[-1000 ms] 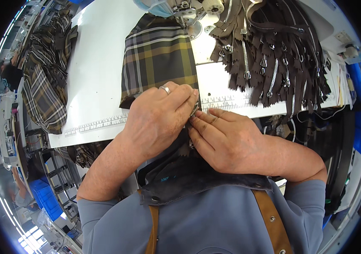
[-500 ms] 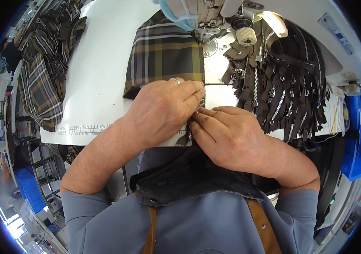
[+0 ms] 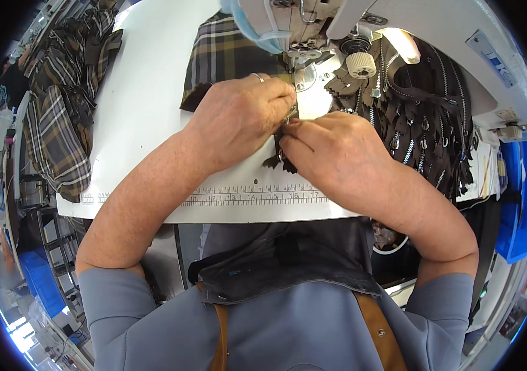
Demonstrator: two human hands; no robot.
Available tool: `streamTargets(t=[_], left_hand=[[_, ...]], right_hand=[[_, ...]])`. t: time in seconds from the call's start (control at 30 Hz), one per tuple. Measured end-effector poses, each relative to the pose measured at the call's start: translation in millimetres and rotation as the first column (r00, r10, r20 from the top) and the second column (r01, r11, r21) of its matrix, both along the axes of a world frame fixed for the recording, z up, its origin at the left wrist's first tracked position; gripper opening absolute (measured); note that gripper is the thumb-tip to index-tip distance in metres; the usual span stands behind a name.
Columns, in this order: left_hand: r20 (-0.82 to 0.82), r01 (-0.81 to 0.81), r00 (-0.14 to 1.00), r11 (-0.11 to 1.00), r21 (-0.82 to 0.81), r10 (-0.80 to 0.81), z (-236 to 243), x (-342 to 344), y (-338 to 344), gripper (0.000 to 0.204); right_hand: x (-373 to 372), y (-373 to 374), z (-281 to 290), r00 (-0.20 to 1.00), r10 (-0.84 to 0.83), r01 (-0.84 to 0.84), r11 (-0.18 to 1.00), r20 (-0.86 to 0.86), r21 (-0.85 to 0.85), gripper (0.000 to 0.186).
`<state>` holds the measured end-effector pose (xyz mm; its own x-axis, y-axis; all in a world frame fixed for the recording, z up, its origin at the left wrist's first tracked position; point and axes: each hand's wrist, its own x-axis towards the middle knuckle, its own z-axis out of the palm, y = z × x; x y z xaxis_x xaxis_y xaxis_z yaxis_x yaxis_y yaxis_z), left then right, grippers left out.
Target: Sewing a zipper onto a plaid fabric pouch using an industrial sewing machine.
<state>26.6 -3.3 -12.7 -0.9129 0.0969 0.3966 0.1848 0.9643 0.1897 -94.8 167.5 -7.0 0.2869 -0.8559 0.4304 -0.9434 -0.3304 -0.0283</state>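
A plaid fabric piece [image 3: 232, 59], dark with olive and white stripes, lies under the needle area of the sewing machine [image 3: 303, 49]. My left hand [image 3: 238, 117], a ring on one finger, is closed at the near right edge of the cloth, where its fingertips grip the fabric and the zipper. Close beside it, my right hand [image 3: 337, 151] pinches a dark brown zipper [image 3: 272, 162]. The zipper's frayed-looking tail hangs out below the fingers, toward me. My fingers hide most of the zipper and the place where it meets the cloth.
Many brown metal-toothed zippers [image 3: 421, 123] are heaped right of the machine. More plaid pieces [image 3: 59, 136] hang over the table's left side. A printed ruler strip [image 3: 251, 196] runs along the white table's [image 3: 146, 93] front edge. A blue bin [image 3: 523, 204] stands far right.
Both hands have moved away from me, toward the needle, carrying the fabric and zipper along. The zipper tail now lies on the table, and the ruler strip is more exposed.
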Motion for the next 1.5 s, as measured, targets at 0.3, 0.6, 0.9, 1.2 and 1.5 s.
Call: streamTargets(t=[0.3, 0.6, 0.9, 1.2, 1.5], left_hand=[[-0.105, -0.056, 0.993, 0.994, -0.095, 0.046, -2.4, -14.6, -15.9, 0.024], [-0.094, -0.050, 0.995, 0.968, -0.247, 0.027, 15.7, 4.6, -23.6, 0.030], [0.050, 0.133, 0.990, 0.989, -0.067, -0.130, 24.3, -15.3, -28.3, 0.025], [0.097, 0.079, 0.994, 0.963, -0.257, -0.055, 23.5, -18.9, -19.0, 0.022], [0.039, -0.048, 0.997, 0.933, -0.358, 0.066, 13.0, -20.2, -2.5, 0.025]], right_hand=[[-10.0, -14.0, -11.3, 0.993, -0.088, 0.095, 0.991, 0.074, -0.097, 0.014], [-8.6, 0.7, -0.5, 0.982, -0.144, 0.149, 0.988, 0.124, -0.034, 0.030], [-5.5, 0.4, -4.1, 0.979, -0.135, 0.139, 0.990, 0.152, -0.016, 0.032], [-5.7, -2.2, -4.9, 0.975, -0.180, 0.180, 0.984, 0.129, 0.013, 0.037], [-4.3, -6.1, -7.1, 0.966, -0.230, 0.231, 0.973, 0.115, 0.013, 0.052]])
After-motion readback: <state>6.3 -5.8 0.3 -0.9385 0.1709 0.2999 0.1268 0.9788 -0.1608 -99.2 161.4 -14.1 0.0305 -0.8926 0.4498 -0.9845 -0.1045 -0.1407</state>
